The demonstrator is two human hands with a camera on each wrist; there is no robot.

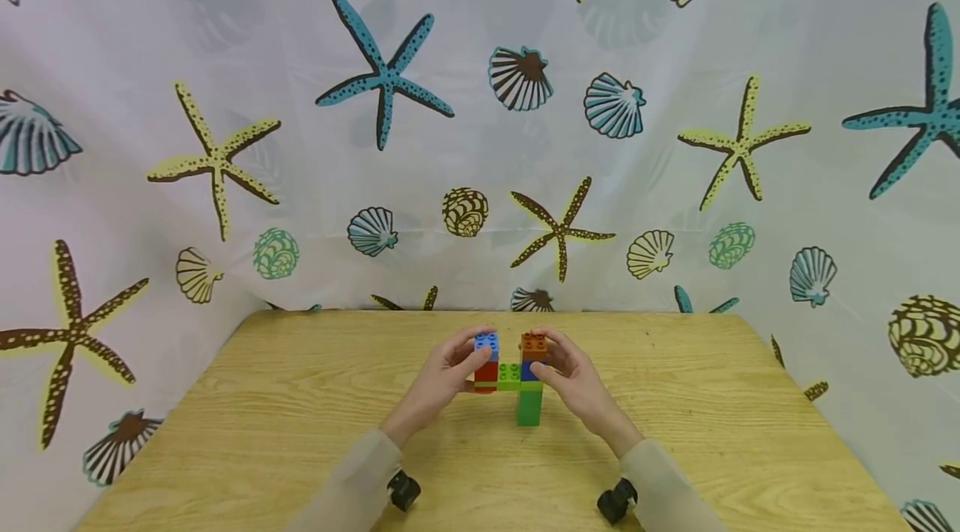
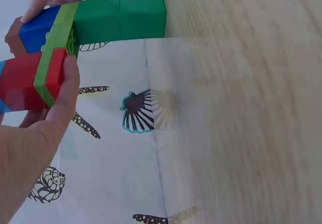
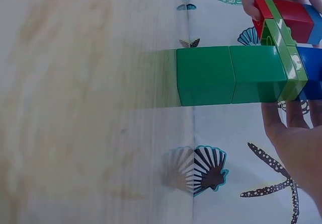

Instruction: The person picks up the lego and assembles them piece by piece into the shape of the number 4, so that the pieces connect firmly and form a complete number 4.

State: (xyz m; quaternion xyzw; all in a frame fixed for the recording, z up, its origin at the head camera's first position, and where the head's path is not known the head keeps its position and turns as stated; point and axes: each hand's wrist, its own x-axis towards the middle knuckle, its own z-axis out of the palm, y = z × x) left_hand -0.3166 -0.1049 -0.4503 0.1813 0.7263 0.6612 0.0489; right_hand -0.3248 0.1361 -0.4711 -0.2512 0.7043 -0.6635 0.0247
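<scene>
A toy brick structure (image 1: 510, 375) stands before me, its green bricks (image 3: 231, 75) stacked two high at the foot of the right column. A lime green plate (image 2: 53, 58) links that column to the left one, which hangs above the table. My left hand (image 1: 442, 378) grips the left column, with a thumb on its light blue brick (image 1: 486, 342); a red brick (image 2: 20, 75) lies under that, and a thin red piece (image 2: 56, 70) sits below the lime plate. On the right column, my right hand (image 1: 573, 382) holds the dark blue brick (image 1: 530, 371) and the brown brick (image 1: 533, 346) above it.
The structure's green foot appears to meet the wooden table (image 1: 300, 415). Behind and at both sides hangs a white curtain (image 1: 465, 140) printed with starfish and shells. A black wrist camera (image 1: 403, 490) is on the left sleeve, another black camera (image 1: 617, 501) on the right.
</scene>
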